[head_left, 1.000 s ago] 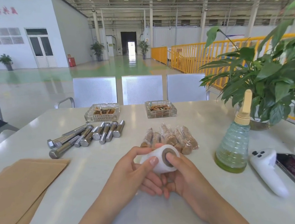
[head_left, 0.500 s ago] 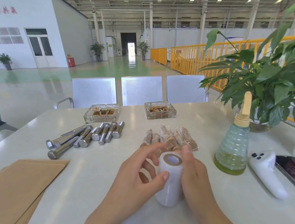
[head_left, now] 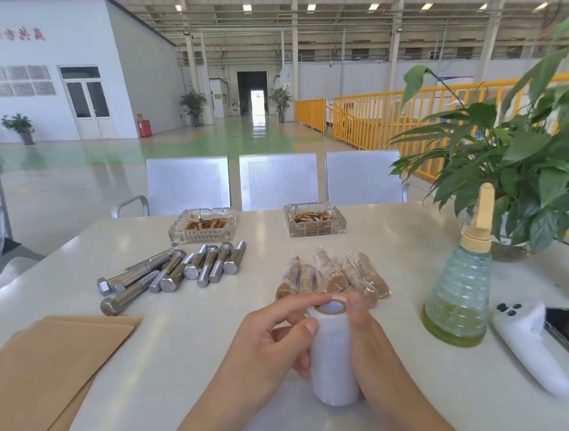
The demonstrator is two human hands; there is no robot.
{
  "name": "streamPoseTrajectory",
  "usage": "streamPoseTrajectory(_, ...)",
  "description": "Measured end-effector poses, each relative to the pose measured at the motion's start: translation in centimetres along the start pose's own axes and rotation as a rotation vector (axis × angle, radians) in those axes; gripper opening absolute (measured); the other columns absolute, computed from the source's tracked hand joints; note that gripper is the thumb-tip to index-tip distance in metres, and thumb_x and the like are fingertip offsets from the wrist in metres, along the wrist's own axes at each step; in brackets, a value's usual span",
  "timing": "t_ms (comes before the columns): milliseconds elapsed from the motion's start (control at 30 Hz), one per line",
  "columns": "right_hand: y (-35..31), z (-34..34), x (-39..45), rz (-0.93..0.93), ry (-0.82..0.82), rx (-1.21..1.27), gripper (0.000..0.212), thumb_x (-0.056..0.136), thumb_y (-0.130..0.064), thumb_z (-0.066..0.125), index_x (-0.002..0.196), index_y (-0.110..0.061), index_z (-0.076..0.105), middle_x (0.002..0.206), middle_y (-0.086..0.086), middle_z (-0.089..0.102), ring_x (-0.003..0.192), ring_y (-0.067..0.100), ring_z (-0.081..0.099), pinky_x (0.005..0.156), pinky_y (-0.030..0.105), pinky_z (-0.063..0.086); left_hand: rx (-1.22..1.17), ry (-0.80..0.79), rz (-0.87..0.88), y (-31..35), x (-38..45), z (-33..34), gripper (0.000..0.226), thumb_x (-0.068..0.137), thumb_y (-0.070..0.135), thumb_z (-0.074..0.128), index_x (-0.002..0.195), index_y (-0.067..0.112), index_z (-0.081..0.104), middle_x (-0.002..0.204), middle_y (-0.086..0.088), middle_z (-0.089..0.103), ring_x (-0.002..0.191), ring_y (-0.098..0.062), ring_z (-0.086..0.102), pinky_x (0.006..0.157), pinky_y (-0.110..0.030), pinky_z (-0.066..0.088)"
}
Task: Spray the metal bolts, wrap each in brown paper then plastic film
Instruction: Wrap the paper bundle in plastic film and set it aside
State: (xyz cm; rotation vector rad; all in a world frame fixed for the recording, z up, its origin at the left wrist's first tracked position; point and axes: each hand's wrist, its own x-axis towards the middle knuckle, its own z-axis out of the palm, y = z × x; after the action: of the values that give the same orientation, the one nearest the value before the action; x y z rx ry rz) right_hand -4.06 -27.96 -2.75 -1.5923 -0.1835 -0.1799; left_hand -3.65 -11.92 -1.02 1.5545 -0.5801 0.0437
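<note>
Item: pale glossy table (head_left: pixel 184 344) in a large hall with green floor and yellow railing (head_left: pixel 371 118). On it we log a heap of bare steel hex bolts (head_left: pixel 174 273) far left, five film-wrapped brown bundles (head_left: pixel 333 273) centre, and brown paper sheets (head_left: pixel 42 374) cut off near left. A white roll of plastic film (head_left: pixel 333 355) stands upright, near centre. Left hand (head_left: pixel 271 350) curls round it; right hand (head_left: pixel 366 338) grips its far side, fingers probably hidden behind.
</note>
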Motion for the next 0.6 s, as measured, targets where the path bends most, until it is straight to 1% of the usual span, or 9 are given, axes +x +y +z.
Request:
streamPoseTrajectory(67,0.12,-0.56,-0.09,-0.005,-0.005,0.021,0.089,0.079,-0.085,0.032,0.108,-0.011,0.07,0.086,0.015,0.077,0.088,0.028,0.076,0.081,0.04,0.06,-0.032,0.003,-0.019,0.07,0.07,0.21,0.036,0.083,0.035,0.066,0.116,0.029,0.076,0.073,0.002,0.053,0.058,-0.019,0.055,0.055,-0.031,0.053)
streamPoseTrajectory(133,-0.04,-0.58,-0.03,0.001,-0.029,0.04,0.082,0.085,-0.079,0.032,0.1,-0.01,0.072,0.076,0.018,0.076,0.079,0.029,0.077,0.068,0.026,0.058,-0.055,-0.002,-0.031,0.17,0.08,0.36,0.034,0.084,0.031,0.066,0.116,0.026,0.076,0.072,0.001,0.051,0.058,-0.02,0.052,0.055,-0.031,0.051)
streamPoseTrajectory(233,-0.27,-0.46,0.14,0.009,-0.013,0.077,0.07,0.094,-0.073,0.033,0.083,-0.021,0.079,0.068,0.018,0.074,0.067,0.024,0.076,0.059,0.018,0.054,-0.094,-0.022,-0.053,0.23,0.07,0.42,0.031,0.09,0.017,0.061,0.116,0.024,0.076,0.07,-0.001,0.048,0.057,-0.02,0.048,0.056,-0.03,0.048)
streamPoseTrajectory(300,-0.59,-0.47,0.18,0.037,0.016,0.096,0.068,0.084,-0.07,0.031,0.076,-0.024,0.08,0.065,0.017,0.074,0.06,0.019,0.074,0.053,0.016,0.052,-0.115,-0.037,-0.062,0.21,0.05,0.44,0.032,0.091,0.014,0.058,0.118,0.023,0.075,0.071,-0.004,0.046,0.057,-0.02,0.046,0.056,-0.031,0.047)
streamPoseTrajectory(367,-0.56,-0.61,0.16,0.064,0.001,0.091,0.073,0.083,-0.073,0.033,0.086,-0.016,0.078,0.069,0.018,0.075,0.064,0.021,0.075,0.054,0.016,0.053,-0.129,-0.052,-0.075,0.26,0.04,0.49,0.031,0.091,0.021,0.061,0.119,0.023,0.074,0.072,-0.006,0.046,0.057,-0.019,0.046,0.056,-0.032,0.047)
streamPoseTrajectory(433,-0.3,-0.68,0.04,0.061,-0.02,0.062,0.085,0.089,-0.083,0.035,0.105,-0.01,0.074,0.078,0.019,0.077,0.076,0.024,0.077,0.064,0.021,0.056,-0.136,-0.05,-0.079,0.29,0.03,0.57,0.033,0.089,0.033,0.068,0.12,0.022,0.072,0.072,-0.006,0.045,0.056,-0.018,0.046,0.056,-0.03,0.047)
streamPoseTrajectory(500,-0.05,-0.72,0.02,0.063,-0.016,0.046,0.096,0.078,-0.086,0.032,0.114,-0.007,0.071,0.089,0.019,0.077,0.088,0.027,0.077,0.082,0.034,0.06,-0.115,-0.037,-0.066,0.19,0.14,0.66,0.037,0.086,0.037,0.072,0.119,0.021,0.072,0.069,-0.006,0.043,0.054,-0.018,0.046,0.056,-0.029,0.047)
streamPoseTrajectory(533,-0.12,-0.71,-0.01,0.071,-0.014,0.038,0.098,0.075,-0.087,0.031,0.115,-0.007,0.071,0.091,0.02,0.077,0.091,0.029,0.076,0.087,0.039,0.06,-0.105,-0.035,-0.061,0.16,0.2,0.69,0.037,0.085,0.036,0.073,0.119,0.021,0.072,0.068,-0.006,0.043,0.053,-0.018,0.046,0.056,-0.029,0.047)
streamPoseTrajectory(600,-0.03,-0.7,0.15,0.088,-0.01,0.043,0.093,0.083,-0.085,0.03,0.112,-0.007,0.071,0.085,0.02,0.077,0.087,0.029,0.077,0.08,0.035,0.06,-0.103,-0.046,-0.068,0.09,0.25,0.63,0.038,0.084,0.03,0.071,0.121,0.024,0.072,0.068,-0.006,0.043,0.054,-0.018,0.045,0.056,-0.031,0.047)
